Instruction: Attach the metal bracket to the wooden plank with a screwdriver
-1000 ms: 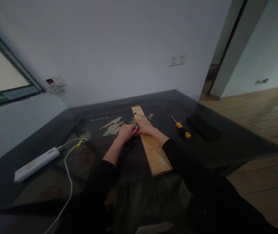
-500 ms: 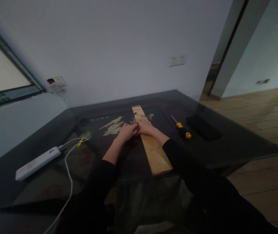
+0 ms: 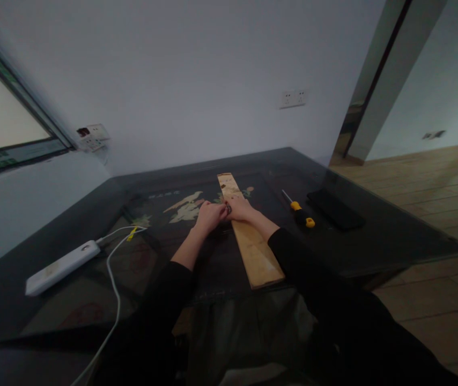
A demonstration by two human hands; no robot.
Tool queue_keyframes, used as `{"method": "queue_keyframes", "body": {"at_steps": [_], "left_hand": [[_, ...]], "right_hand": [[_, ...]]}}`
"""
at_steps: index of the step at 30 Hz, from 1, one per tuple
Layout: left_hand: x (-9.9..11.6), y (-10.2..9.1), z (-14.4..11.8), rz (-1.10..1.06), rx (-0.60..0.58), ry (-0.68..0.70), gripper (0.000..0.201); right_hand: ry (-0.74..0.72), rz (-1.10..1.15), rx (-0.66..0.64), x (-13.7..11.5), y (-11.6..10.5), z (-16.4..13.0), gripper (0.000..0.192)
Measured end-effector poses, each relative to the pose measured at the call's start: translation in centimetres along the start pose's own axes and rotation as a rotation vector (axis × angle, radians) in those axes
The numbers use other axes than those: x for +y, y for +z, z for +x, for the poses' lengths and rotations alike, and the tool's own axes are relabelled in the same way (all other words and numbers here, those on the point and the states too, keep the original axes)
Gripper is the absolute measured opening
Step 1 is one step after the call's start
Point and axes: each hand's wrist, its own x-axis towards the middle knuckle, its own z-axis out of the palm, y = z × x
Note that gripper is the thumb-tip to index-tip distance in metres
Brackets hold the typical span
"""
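1. Barely shifted since half a second ago: both hands at the same spot on the plank, small metal piece a touch higher between the fingertips.
2. Head view: left hand [image 3: 209,216] curled, fingers bent inward, tips pinched against a small metal piece [image 3: 228,208] at the left edge of the wooden plank [image 3: 253,249].
3. Right hand [image 3: 240,209] resting on top of the plank, fingers curled too, tips meeting the same metal piece from the other side.
4. Too small and dim to tell what the metal piece is, or which of the two hands carries its weight.
5. Plank lying flat on the dark glass-topped bench [image 3: 390,236], running from the near edge away toward the wall, slightly angled to the left at the far end.
6. Off to the right, near the plank but apart: yellow-and-black screwdriver [image 3: 300,213], lying flat, blade pointing away.
7. Just beyond that, flat black phone [image 3: 335,209], well clear of both hands.
8. Far left of the bench: white power strip [image 3: 60,266] with a white cable [image 3: 113,289] looping past a yellow tag and off the near edge.
9. Black sleeves covering both forearms, wrists bare.
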Motion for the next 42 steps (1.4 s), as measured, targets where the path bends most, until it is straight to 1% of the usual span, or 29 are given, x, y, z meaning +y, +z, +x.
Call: {"method": "queue_keyframes", "body": {"at_steps": [6,10,14,17,23,27,31,36,42], "left_hand": [[-0.6,-0.6,-0.6,-0.091,-0.075,0.02,0.033],[-0.7,-0.8,-0.8,-0.092,-0.108,0.045,0.026],[-0.7,-0.6,-0.6,-0.083,-0.092,0.024,0.023],[-0.8,-0.2,-0.4,-0.08,-0.069,0.021,0.023],[-0.5,-0.1,-0.3,-0.043,-0.061,-0.032,0.029],[-0.2,-0.3,-0.3,-0.04,-0.058,-0.041,0.03],[-0.4,-0.6,-0.6,-0.082,-0.05,-0.014,0.029],[-0.8,-0.9,-1.0,-0.101,-0.095,0.063,0.025],[-0.8,0.2,-0.7,-0.073,-0.073,0.02,0.024]], "right_hand": [[0.0,0.003,0.003,0.1,0.2,0.1,0.058],[-0.006,-0.001,0.016,0.0,0.1,0.0,0.056],[0.004,0.018,0.011,-0.1,0.0,-0.1,0.053],[0.008,0.025,-0.005,-0.2,-0.2,-0.1,0.055],[0.018,0.03,-0.012,-0.2,-0.4,-0.3,0.059],[0.018,0.041,-0.004,-0.1,-0.2,-0.2,0.056],[0.017,0.024,0.001,-0.2,-0.1,-0.2,0.057],[-0.001,0.018,0.011,0.0,0.2,0.0,0.058],[-0.004,0.017,0.015,0.1,0.2,0.0,0.057]]}}
